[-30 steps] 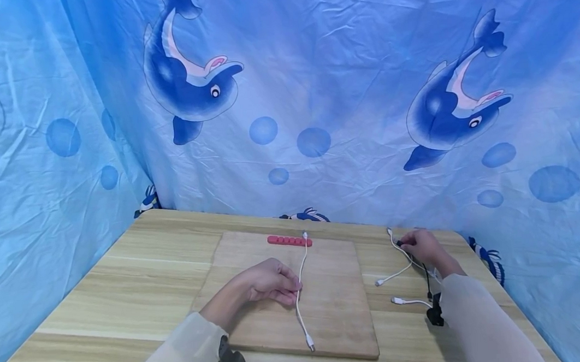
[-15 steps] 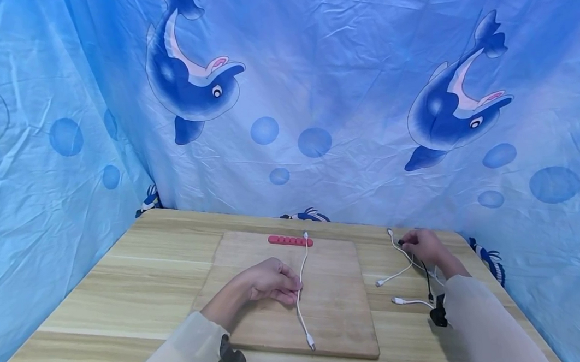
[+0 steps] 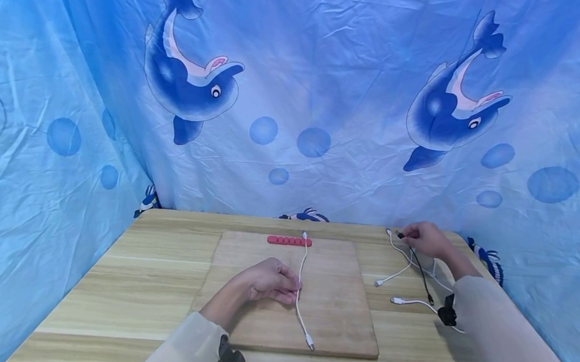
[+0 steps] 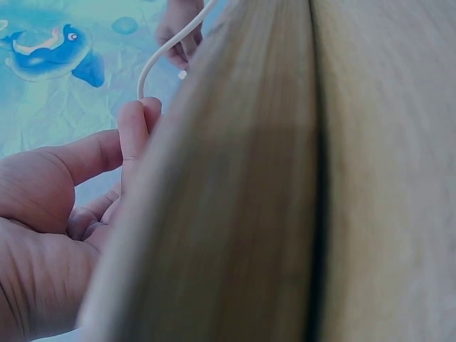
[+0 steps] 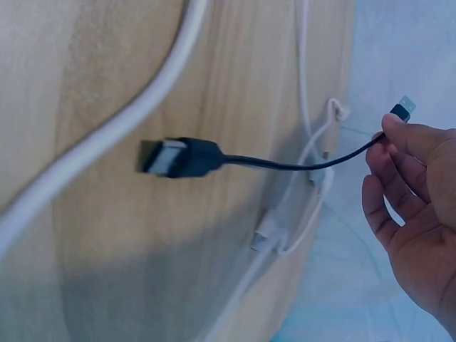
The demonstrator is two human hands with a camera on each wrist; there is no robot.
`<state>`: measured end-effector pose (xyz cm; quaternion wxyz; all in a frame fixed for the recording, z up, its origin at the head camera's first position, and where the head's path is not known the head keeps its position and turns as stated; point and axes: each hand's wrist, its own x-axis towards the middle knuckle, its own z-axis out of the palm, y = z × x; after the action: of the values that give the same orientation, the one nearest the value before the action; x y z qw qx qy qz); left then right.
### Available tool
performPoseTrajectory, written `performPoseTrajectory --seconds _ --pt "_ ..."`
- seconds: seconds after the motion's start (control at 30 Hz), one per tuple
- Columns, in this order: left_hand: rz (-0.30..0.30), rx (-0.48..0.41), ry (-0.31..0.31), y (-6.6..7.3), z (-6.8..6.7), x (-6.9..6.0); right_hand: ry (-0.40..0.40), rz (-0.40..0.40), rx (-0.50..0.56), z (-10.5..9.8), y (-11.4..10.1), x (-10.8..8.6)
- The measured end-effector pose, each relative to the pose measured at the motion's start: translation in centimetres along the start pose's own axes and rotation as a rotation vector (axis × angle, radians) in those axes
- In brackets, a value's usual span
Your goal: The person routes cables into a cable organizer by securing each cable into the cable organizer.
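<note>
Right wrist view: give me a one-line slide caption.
Right hand pinching a black cable near one plug, with white cables over the wooden table.

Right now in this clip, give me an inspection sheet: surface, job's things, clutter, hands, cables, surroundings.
Surface: wooden table, board on it.
Job's things: red strip, white cable, black cable.
Clutter: loose white cables right of the board.
Hands: left hand pinches the white cable; right hand, the black near one plug.
Cables: white cable's far plug overlaps the strip in the head view; whether seated, unclear.
Surroundings: blue dolphin-print fabric.
</note>
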<state>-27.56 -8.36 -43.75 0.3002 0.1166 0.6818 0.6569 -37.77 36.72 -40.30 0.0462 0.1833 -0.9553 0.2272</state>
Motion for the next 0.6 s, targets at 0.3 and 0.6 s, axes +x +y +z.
performPoseTrajectory --seconds 0.3,0.6 --pt "0.004 0.001 -0.003 0.0 -0.1 0.0 -0.036 -0.004 0.006 -1.3 -1.5 -0.1" --pt "0.0 0.016 -0.005 0.1 0.0 0.0 -0.073 -0.064 0.053 -2.6 -2.6 -0.7"
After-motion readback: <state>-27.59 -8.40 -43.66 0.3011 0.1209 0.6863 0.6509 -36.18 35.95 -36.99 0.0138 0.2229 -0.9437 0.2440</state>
